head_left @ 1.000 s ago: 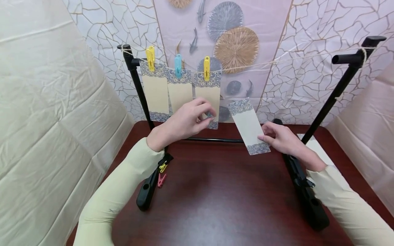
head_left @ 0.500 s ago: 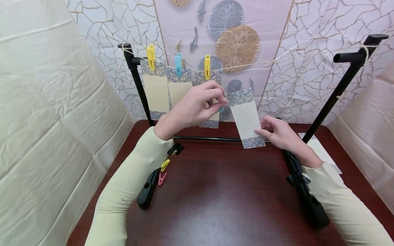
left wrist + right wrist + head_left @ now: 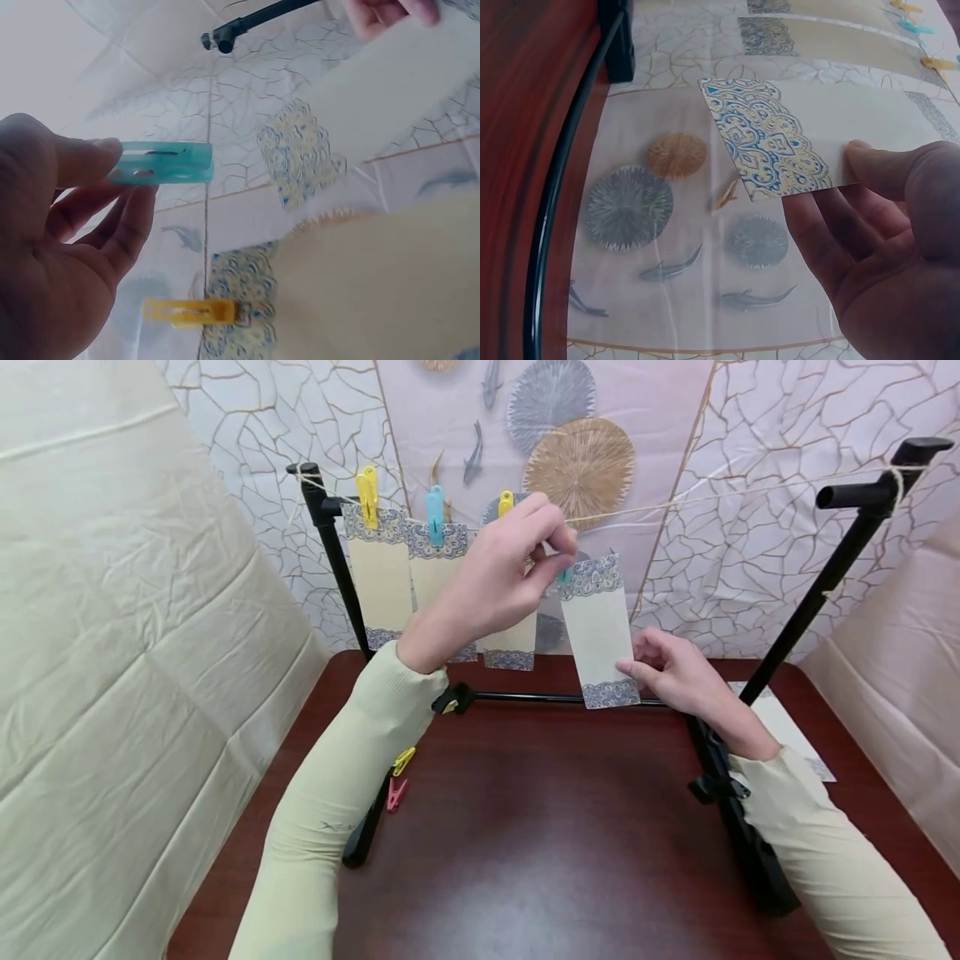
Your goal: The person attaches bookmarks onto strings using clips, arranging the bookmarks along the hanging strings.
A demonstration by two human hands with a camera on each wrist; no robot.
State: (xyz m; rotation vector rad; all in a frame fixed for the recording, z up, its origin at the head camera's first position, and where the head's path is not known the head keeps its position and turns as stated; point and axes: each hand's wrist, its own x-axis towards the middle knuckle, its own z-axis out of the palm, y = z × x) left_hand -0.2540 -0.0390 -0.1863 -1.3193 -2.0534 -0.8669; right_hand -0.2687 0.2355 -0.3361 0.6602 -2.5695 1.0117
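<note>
My left hand pinches a blue-green clothespin between thumb and fingers, just below the string. A cream card with blue lace-patterned bands at both ends is held by my right hand, thumb in front near its lower right edge. The card tilts slightly, its upper band close to the left fingertips. In the left wrist view, the clothespin and this card are apart. Three similar cards hang on the left of the string; the third hanging card is partly behind my left hand, under a yellow clothespin.
A black frame carries the string between its two posts. On the dark red table lie a yellow clothespin and a pink clothespin at left. Another card lies by the right post.
My left hand has risen and moved right with the clothespin, from in front of the third hanging card towards the held card. My right hand has lifted the card slightly and turned it more upright.
</note>
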